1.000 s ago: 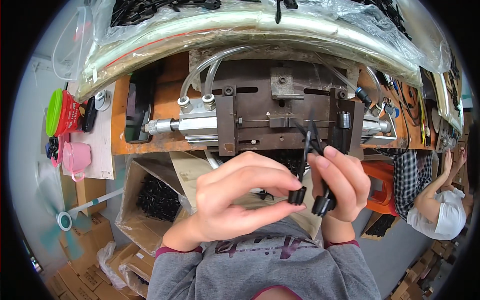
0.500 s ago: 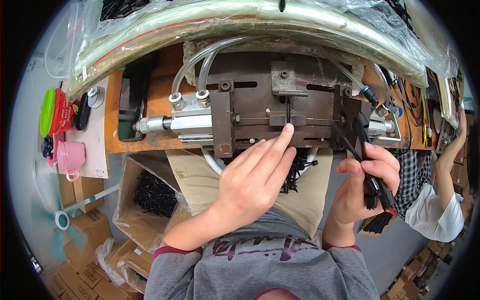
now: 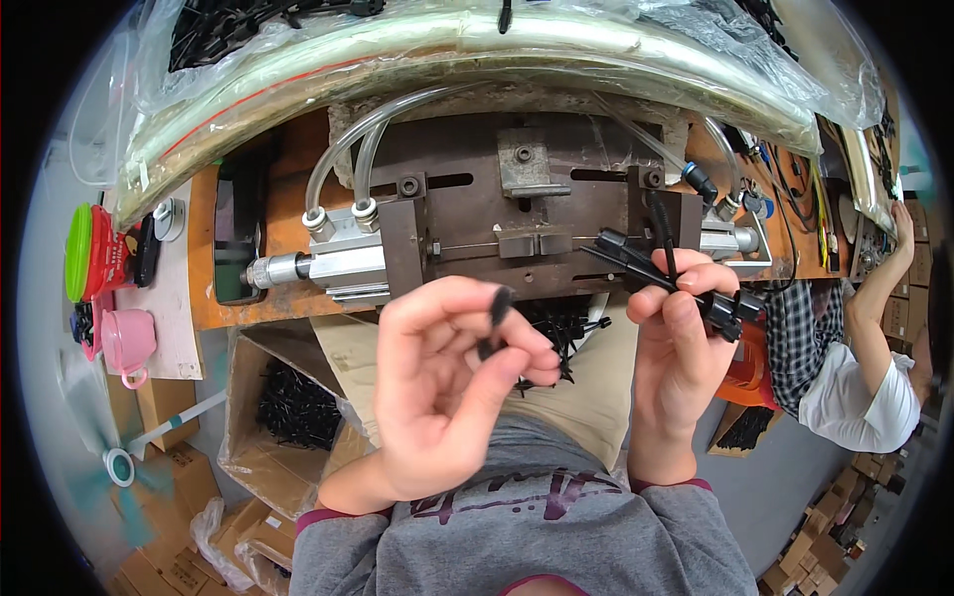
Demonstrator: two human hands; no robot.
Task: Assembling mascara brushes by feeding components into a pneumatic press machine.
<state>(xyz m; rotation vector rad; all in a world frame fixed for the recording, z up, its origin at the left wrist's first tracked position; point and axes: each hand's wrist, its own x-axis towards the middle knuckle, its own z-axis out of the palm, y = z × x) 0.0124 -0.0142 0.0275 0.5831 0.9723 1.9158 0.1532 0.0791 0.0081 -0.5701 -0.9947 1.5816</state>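
Note:
My left hand (image 3: 430, 387) is curled in front of the clamping fixture (image 3: 462, 214), palm up. A small black piece (image 3: 501, 306), smeared by motion, sits between its fingers; its kind cannot be made out. Farther right, my right hand (image 3: 686, 348) grips a bundle of slim black plastic parts (image 3: 636, 260) with thicker blocky ends. One of those parts stands nearly upright above the fingertips. The fixture's small grooved metal block (image 3: 524, 243) shows no black part in its groove. Several loose black parts (image 3: 566, 338) lie over my lap, partly behind my left hand.
Air cylinders (image 3: 343, 268) with clear hoses flank the fixture. A long plastic-wrapped bundle (image 3: 477, 50) arches along the back. An open carton of black parts (image 3: 298, 402) stands at lower left, near a pink cup (image 3: 129, 340). Another person's arm (image 3: 879, 288) is at far right.
My left hand has left the fixture and turned palm up with a black piece. The part in the groove is gone from there. My right hand has shifted left with its bundle.

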